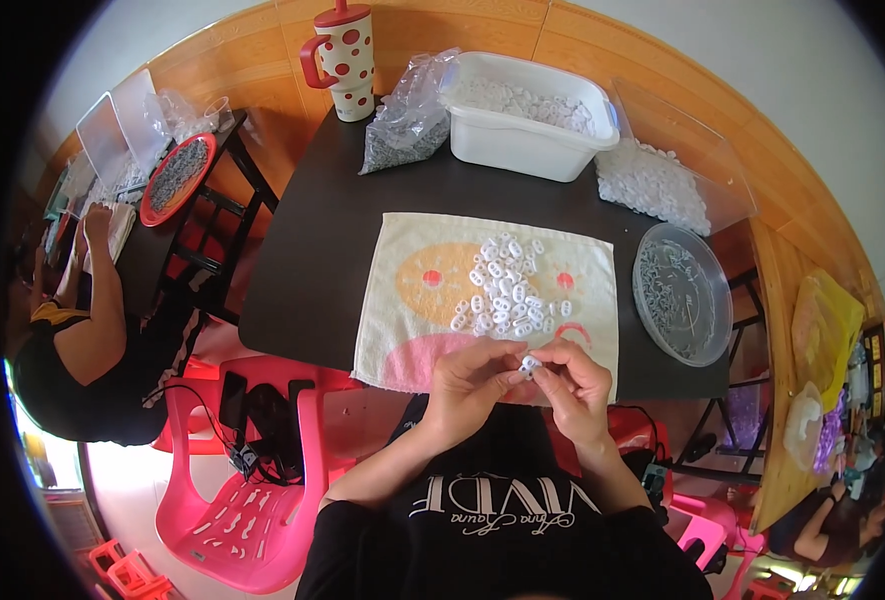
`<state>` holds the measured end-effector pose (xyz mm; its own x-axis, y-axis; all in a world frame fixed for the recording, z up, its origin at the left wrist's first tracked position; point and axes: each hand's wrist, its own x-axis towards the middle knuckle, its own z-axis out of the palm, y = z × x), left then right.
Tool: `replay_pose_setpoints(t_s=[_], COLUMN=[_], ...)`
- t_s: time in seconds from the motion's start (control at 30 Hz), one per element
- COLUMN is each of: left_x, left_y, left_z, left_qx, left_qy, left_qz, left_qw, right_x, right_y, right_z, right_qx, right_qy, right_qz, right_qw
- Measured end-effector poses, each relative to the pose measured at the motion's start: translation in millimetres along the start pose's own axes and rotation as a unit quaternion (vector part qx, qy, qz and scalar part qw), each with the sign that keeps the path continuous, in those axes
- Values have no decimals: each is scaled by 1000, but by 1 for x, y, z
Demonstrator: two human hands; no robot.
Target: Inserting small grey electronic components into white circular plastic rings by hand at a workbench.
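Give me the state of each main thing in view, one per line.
Left hand: pinching a small white piece
Right hand: pinching the same piece
Towel: spread out
Loose white pieces: heaped on the towel
White tub: uncovered, holding white pieces
Plastic bag: partly filled with grey bits
Round tray: uncovered, grey bits inside
Tumbler: upright, lid on
Left pink chair: nobody seated

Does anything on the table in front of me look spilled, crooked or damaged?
Nothing clearly stands out. The small white rounded pieces lie in a loose heap, but within the cream patterned cloth towel, and the white rectangular plastic tub stands upright on the dark flat-topped table.
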<state>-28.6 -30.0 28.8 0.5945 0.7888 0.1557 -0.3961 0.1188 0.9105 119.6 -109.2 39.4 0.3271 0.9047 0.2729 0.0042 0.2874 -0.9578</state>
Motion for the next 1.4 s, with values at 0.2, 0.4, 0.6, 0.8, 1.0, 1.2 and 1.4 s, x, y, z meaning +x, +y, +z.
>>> replay_pose_setpoints(t_s=[0.2, 0.4, 0.6, 0.8, 1.0, 1.2, 1.4], left_x=[15, 23, 26, 30, 28, 24, 26], left_y=[17, 3, 4, 9, 9, 8, 12], left_z=[-11, -13, -16, -22, -23, -26, -25], left_qx=[335, 439, 462, 430, 408, 438, 484], left_qy=[-76, -87, -105, -117, -101, -133, -183], left_qz=[92, 150, 162, 149, 141, 182, 197], left_qw=[935, 882, 866, 883, 896, 870, 833], right_x=[13, 22, 22, 23, 22, 17, 15], right_y=[4, 12, 17, 17, 15, 14, 14], right_z=[-9, -8, -8, -9, -11, -13, -17], right_qx=[-206, -329, -368, -401, -407, -401, -408], right_qy=[-72, -102, -109, -105, -116, -152, -186], right_qz=[-113, -195, -222, -236, -242, -250, -245], right_qw=[969, 918, 896, 879, 873, 868, 860])
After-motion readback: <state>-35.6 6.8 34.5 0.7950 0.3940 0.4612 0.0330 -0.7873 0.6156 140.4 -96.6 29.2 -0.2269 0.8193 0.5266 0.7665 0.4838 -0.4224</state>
